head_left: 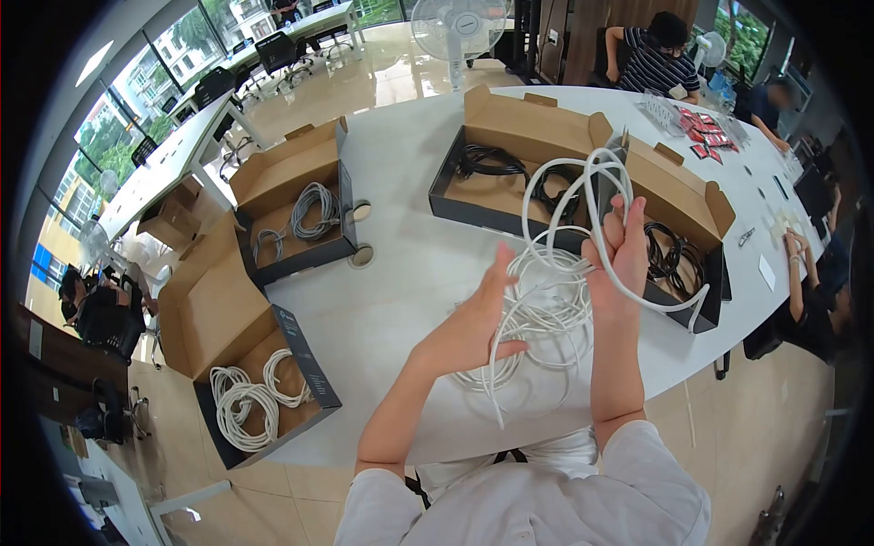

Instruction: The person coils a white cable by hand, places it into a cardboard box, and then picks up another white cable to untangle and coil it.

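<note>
My right hand [621, 246] is wrapped round a loosely coiled white cable [548, 196], whose loops rise above the table and whose end hangs to the right over a box. My left hand [487, 314] has its fingers spread beside a tangled pile of white cables [542, 305] on the white table; a strand passes by its thumb. Behind my right hand, a box [455, 196] holds black cables [492, 162], and another box [713, 296] holds a black cable [672, 259].
At the left, one open box [314, 378] holds white cable coils [241, 409] and another [305, 264] holds grey cables [316, 211]. Red packets [706, 132] lie at the back right. People sit round the table's right side. A fan [458, 27] stands behind.
</note>
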`<state>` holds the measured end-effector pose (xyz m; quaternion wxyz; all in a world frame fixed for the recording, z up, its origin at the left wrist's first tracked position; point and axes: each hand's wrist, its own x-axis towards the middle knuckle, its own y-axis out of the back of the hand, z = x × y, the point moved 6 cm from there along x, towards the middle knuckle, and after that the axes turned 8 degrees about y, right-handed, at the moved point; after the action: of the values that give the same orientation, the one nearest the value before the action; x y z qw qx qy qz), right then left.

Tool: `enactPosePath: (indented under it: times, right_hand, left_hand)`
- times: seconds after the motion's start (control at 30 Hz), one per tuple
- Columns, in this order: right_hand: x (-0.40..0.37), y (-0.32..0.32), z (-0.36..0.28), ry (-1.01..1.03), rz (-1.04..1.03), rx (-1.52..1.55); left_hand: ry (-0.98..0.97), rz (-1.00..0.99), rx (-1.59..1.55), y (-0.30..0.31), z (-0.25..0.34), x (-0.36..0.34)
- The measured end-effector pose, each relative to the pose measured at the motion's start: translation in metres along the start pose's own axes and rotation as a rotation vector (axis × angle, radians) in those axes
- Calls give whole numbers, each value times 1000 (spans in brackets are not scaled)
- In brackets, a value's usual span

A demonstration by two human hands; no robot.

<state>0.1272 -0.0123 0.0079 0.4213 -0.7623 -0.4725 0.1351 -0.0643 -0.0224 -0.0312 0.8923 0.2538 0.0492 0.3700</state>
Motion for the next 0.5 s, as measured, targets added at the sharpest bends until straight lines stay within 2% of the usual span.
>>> enactPosePath:
  times: [0.07,0.13,0.2,0.3,0.33,0.43,0.5]
  right_hand:
    - [-2,-4,3,19,-29,-50]
    - [-5,-4,9,55,-68,-89]
    - [-11,-8,20,55,-103,-149]
    - [-20,-17,30,63,-212,-259]
    - [-22,-19,34,53,-248,-289]
    - [-27,-25,42,-52,-354,-340]
    - [-29,-29,48,-155,-418,-351]
  left_hand:
    - [-140,209,-164,9,13,3]
    - [-176,271,-356,14,4,4]
    - [-158,336,-689,17,-7,5]
    - [-78,362,-951,22,-4,2]
    - [-117,423,-973,25,-1,1]
    - [138,329,-1009,36,-19,-2]
    - [122,309,-1025,40,-18,-6]
